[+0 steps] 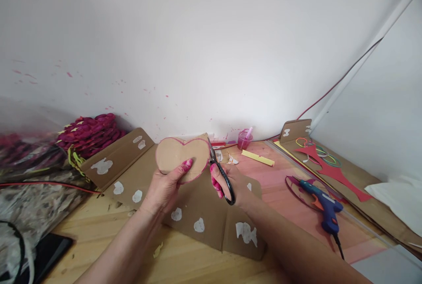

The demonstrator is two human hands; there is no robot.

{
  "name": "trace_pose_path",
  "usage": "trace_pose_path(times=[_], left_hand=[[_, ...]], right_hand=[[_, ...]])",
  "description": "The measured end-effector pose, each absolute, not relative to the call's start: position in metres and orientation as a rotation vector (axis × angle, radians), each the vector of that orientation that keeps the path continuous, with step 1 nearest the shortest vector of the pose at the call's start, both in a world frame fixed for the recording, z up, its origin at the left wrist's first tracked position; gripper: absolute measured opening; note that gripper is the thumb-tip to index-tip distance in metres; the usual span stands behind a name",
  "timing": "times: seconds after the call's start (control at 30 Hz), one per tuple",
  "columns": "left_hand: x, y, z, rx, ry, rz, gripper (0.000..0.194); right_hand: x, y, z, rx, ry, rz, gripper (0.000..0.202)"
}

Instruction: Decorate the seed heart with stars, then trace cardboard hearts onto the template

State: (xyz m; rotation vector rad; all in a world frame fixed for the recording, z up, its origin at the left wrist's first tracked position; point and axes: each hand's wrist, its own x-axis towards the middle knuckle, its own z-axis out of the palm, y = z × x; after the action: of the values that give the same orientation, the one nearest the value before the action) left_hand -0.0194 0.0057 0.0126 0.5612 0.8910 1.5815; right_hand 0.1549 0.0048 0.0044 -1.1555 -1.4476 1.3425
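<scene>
My left hand (pixel 169 183) grips a heart-shaped piece of brown cardboard (pixel 174 154) from below, thumb on its face. A pink line runs along the heart's edge, and a pointed scrap sticks up at its upper right. In my right hand (pixel 227 183) is a pair of scissors (pixel 213 154) with black handles, its blades at the right edge of the heart. Whether the blades are parted is hard to make out. Pink stains mark the fingers of both hands. Beneath them lies a large flattened cardboard sheet (pixel 211 205) with torn white patches.
Right of my hands are a blue glue gun (pixel 325 209), a yellow strip (pixel 258 158) and a pink cup (pixel 244 140) with a stick. Red cut paper (pixel 339 174) lies farther right. Magenta braided bundles (pixel 94 134) and plastic bags (pixel 39 205) fill the left. A white wall (pixel 198 55) stands behind.
</scene>
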Motion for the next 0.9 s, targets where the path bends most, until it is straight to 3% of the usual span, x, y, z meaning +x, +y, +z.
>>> trace_pose_path(times=[0.67,0.9], left_hand=[[-0.035,0.016,0.011,0.624,0.885,1.537,0.058],[-0.041,0.015,0.004,0.955,0.98,1.627,0.054]], right_hand=[[0.159,0.008,-0.004,-1.195,-1.494,1.287,0.054],[0.157,0.001,0.016,-1.116,-1.481,1.454,0.06]])
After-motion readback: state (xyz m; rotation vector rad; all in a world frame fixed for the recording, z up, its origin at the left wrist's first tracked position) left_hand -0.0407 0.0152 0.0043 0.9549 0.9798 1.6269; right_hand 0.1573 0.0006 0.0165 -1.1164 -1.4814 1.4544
